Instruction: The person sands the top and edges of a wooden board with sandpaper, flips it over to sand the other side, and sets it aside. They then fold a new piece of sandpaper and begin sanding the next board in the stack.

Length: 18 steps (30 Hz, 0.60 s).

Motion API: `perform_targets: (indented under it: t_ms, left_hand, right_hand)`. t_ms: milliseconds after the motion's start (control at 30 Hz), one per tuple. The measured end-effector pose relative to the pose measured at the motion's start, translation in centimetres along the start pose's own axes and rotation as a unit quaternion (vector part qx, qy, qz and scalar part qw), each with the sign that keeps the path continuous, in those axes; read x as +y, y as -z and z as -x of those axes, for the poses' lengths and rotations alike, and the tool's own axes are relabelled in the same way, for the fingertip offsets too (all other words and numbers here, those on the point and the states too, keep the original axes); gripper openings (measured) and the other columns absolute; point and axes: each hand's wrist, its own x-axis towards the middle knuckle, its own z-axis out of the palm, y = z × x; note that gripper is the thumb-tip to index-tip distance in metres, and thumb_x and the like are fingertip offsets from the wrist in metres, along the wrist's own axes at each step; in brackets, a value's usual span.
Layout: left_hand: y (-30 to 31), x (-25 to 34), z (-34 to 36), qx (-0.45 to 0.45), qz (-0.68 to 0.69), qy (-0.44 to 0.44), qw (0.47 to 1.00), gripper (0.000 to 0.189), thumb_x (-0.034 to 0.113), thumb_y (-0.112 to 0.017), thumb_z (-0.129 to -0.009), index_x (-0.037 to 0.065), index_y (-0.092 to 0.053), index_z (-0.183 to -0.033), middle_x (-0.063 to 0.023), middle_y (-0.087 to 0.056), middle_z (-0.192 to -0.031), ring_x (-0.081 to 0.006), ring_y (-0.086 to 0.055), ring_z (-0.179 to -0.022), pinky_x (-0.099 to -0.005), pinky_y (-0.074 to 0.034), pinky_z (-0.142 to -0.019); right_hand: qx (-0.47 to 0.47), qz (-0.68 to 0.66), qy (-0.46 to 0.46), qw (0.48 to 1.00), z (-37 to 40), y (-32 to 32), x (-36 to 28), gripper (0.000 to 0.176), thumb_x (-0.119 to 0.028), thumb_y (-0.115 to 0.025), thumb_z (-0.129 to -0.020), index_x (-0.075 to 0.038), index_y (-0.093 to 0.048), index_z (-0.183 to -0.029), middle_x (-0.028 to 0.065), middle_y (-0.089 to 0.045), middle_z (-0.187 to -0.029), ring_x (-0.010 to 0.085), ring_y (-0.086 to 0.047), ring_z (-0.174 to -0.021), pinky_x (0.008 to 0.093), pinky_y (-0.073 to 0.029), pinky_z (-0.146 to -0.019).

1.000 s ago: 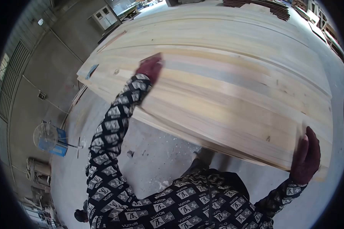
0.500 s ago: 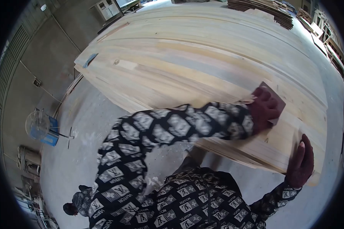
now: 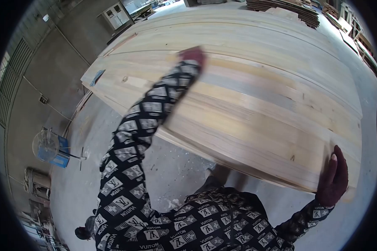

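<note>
My left hand (image 3: 192,55), in a dark maroon glove, is stretched far out over a wide pale wooden panel (image 3: 247,121) made of joined boards. Motion blurs it. Half a second ago a flat, dark reddish sheet of sandpaper showed under its fingers; now sheet and glove are hard to tell apart. At the panel's near right end, my right hand (image 3: 334,180), gloved the same way, lies on the wood with fingers stretched and a bare fingertip showing. It holds nothing.
A small blue-grey item (image 3: 97,78) lies at the panel's left corner. On the floor at left stands a fan (image 3: 46,145) beside a blue box (image 3: 62,152). Stacked dark boards (image 3: 282,11) sit beyond the far edge. A dark patterned shape (image 3: 86,229) shows at bottom left.
My left hand has swept from the panel's near right part to its far left part, away from my right hand. The right hand stays where it was.
</note>
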Motion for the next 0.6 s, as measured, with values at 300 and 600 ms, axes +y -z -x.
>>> perform_targets:
  t_ms: [300, 600]
  left_hand:
    - [14.9, 19.4, 9.5, 0.204, 0.406, -0.289, 0.843, 0.023, 0.021, -0.056, -0.076, 0.009, -0.058, -0.095, -0.0136, -0.059, -0.096, -0.0359, -0.053, -0.095, -0.0522, -0.040, -0.086]
    - [7.2, -3.6, 8.1, -0.054, 0.272, 0.028, 0.960, 0.041, 0.028, -0.040, -0.094, 0.007, -0.049, -0.128, -0.0181, -0.048, -0.130, -0.0312, -0.043, -0.124, -0.0365, -0.032, -0.106]
  right_hand:
    - [-0.032, 0.032, 0.002, 0.999, 0.0, -0.1, 1.2, 0.032, -0.017, -0.048, -0.093, 0.004, -0.058, -0.114, 0.0163, -0.061, -0.113, 0.0250, -0.057, -0.105, 0.0331, -0.042, -0.093]
    - [0.051, -0.002, -0.006, 0.999, -0.3, -0.7, 1.0, 0.031, -0.018, -0.048, -0.094, 0.004, -0.059, -0.113, 0.0137, -0.062, -0.107, 0.0214, -0.058, -0.099, 0.0302, -0.044, -0.088]
